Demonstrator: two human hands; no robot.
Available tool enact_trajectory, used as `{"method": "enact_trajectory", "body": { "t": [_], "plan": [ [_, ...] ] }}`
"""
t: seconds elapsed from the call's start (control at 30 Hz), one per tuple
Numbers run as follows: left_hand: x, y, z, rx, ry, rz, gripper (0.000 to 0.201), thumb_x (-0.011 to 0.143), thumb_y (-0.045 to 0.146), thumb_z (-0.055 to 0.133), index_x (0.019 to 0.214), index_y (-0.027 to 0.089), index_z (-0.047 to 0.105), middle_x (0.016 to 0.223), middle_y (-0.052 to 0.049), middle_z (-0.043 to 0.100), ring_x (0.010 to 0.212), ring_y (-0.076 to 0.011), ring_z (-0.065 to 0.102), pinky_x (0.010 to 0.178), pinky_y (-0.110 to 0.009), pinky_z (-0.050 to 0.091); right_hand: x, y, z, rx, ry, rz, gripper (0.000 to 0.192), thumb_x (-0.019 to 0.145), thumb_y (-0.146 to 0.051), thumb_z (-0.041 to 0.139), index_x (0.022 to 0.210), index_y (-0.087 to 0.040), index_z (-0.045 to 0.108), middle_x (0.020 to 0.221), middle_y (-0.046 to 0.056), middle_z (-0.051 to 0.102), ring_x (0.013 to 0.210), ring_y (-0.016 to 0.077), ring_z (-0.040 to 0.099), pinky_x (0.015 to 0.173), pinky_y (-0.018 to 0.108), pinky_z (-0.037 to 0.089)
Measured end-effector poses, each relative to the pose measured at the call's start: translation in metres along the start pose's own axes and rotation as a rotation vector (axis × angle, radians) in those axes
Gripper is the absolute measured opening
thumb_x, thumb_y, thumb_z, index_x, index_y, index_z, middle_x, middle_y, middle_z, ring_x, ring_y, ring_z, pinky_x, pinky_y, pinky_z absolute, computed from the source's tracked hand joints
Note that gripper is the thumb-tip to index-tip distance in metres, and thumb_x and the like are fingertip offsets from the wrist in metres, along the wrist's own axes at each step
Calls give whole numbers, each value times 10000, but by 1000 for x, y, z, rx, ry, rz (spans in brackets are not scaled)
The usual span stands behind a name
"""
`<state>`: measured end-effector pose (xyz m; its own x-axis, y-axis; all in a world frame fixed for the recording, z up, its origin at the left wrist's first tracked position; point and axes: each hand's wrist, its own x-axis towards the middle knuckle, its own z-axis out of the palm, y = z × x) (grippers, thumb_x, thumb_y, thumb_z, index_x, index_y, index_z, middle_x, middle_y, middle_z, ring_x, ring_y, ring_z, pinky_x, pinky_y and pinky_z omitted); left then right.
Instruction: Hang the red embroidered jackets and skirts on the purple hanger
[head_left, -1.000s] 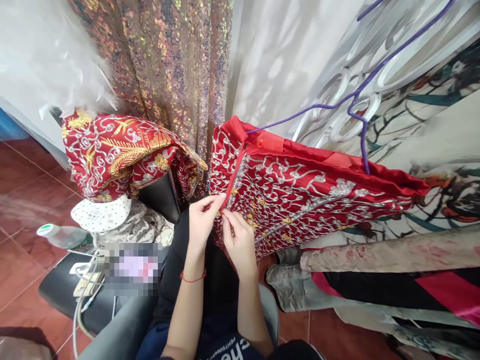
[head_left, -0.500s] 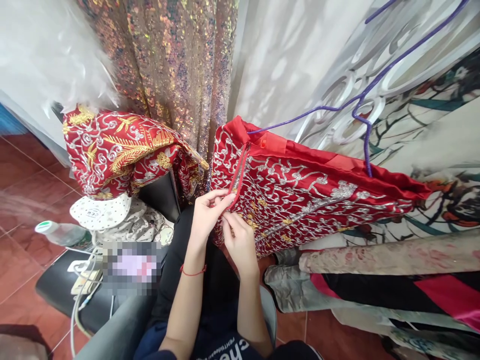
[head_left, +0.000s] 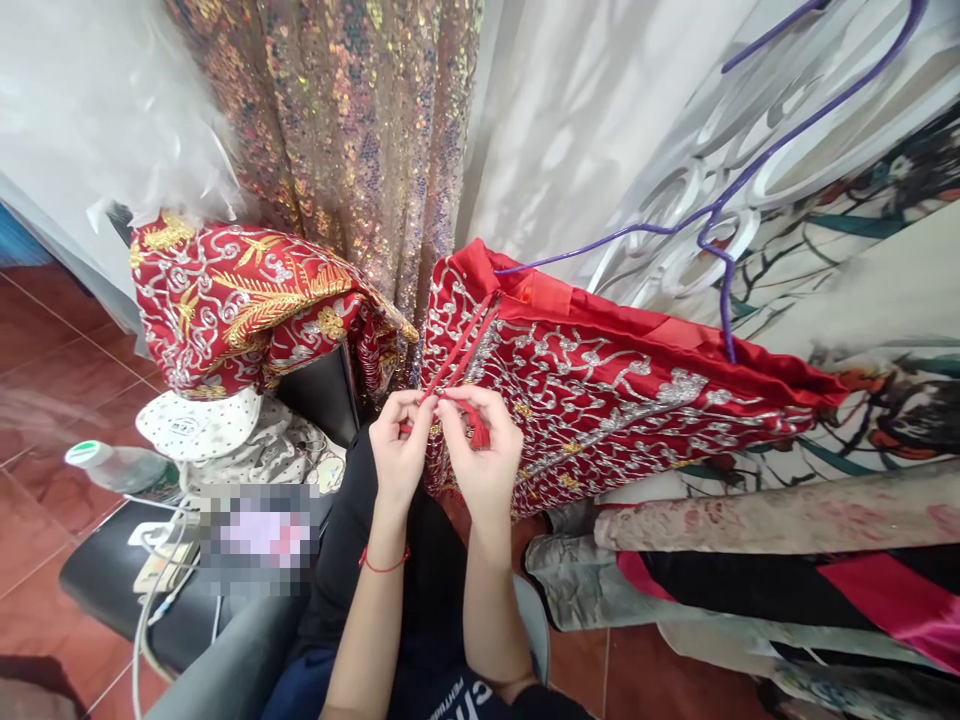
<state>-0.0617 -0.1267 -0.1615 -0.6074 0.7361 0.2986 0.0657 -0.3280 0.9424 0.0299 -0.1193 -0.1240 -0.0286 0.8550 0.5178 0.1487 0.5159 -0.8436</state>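
Note:
A red skirt (head_left: 600, 375) with silver and gold embroidery hangs in front of me from a purple wire hanger (head_left: 716, 215). Two strands of red drawstring (head_left: 463, 345) run from its waistband down to my fingers. My left hand (head_left: 399, 437) is closed, pinching the drawstring between thumb and fingers. Close beside it, almost thumb to thumb, my right hand (head_left: 480, 445) also pinches the drawstring. A red tassel end (head_left: 480, 432) pokes out beneath the right fingers.
To the left, another red embroidered garment (head_left: 232, 300) is draped over a black chair, near a dotted white cap (head_left: 199, 425). A bottle (head_left: 124, 468), cables and a blurred-out object are on a black seat (head_left: 97, 575). Rolled fabrics (head_left: 750, 520) lie right; a sequin curtain (head_left: 337, 150) hangs behind.
My right hand has risen level with the left, and its fingers now hold the drawstring. The two strands stretch straighter from the waistband, and a tassel end shows at the right hand.

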Motion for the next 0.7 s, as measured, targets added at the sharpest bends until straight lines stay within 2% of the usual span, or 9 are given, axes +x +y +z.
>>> {"method": "enact_trajectory", "body": {
  "t": [0.1, 0.23, 0.37, 0.43, 0.53, 0.63, 0.7],
  "plan": [
    [-4, 0, -2, -37, 32, -11, 302, 858, 476, 705, 839, 180, 647, 565, 57, 516, 499, -65, 430, 517, -177, 369, 7, 6, 7, 95, -11, -35, 199, 930, -312, 637, 1105, -218, 621, 989, 52, 717, 860, 157, 708, 772, 300, 595],
    [-7, 3, 0, -55, 60, -38, 328, 843, 486, 723, 799, 180, 615, 548, 63, 501, 479, -58, 406, 496, -173, 343, 5, 10, 11, 127, -59, -54, 317, 933, -304, 602, 1231, -217, 537, 1070, 77, 681, 1013, 183, 676, 960, 379, 560],
    [-10, 3, 2, -61, 97, -36, 336, 853, 490, 715, 797, 179, 600, 560, 59, 515, 491, -58, 431, 505, -166, 361, 3, 9, 11, 62, -81, -4, 377, 939, -316, 572, 1285, -211, 468, 1187, 112, 637, 1034, 185, 654, 892, 355, 556],
    [-11, 3, 3, -62, 99, -27, 331, 861, 487, 709, 805, 179, 604, 569, 56, 529, 497, -59, 442, 515, -164, 375, 5, 9, 10, 4, -132, 11, 385, 947, -300, 543, 1306, -202, 449, 1030, 66, 664, 908, 172, 656, 844, 343, 539],
    [-11, 2, 2, -64, 72, -18, 319, 881, 479, 691, 812, 180, 603, 566, 55, 540, 490, -60, 440, 518, -168, 390, 10, 8, 7, -155, -214, -18, 239, 969, -275, 482, 1187, -199, 543, 717, -29, 619, 692, 160, 604, 820, 354, 482],
    [-10, 3, 2, -66, 47, -26, 326, 881, 487, 688, 807, 181, 605, 556, 54, 538, 487, -65, 450, 526, -176, 409, 13, 7, 3, -303, -204, -85, 170, 980, -286, 468, 957, -218, 622, 731, 0, 672, 729, 179, 592, 842, 371, 435],
    [-10, 3, 3, -70, 45, -41, 334, 868, 496, 699, 802, 180, 612, 564, 49, 548, 498, -69, 467, 531, -178, 411, 13, 7, 1, -335, -165, -115, 159, 967, -280, 493, 920, -223, 634, 799, 21, 707, 795, 196, 586, 871, 387, 433]
  ]
}}
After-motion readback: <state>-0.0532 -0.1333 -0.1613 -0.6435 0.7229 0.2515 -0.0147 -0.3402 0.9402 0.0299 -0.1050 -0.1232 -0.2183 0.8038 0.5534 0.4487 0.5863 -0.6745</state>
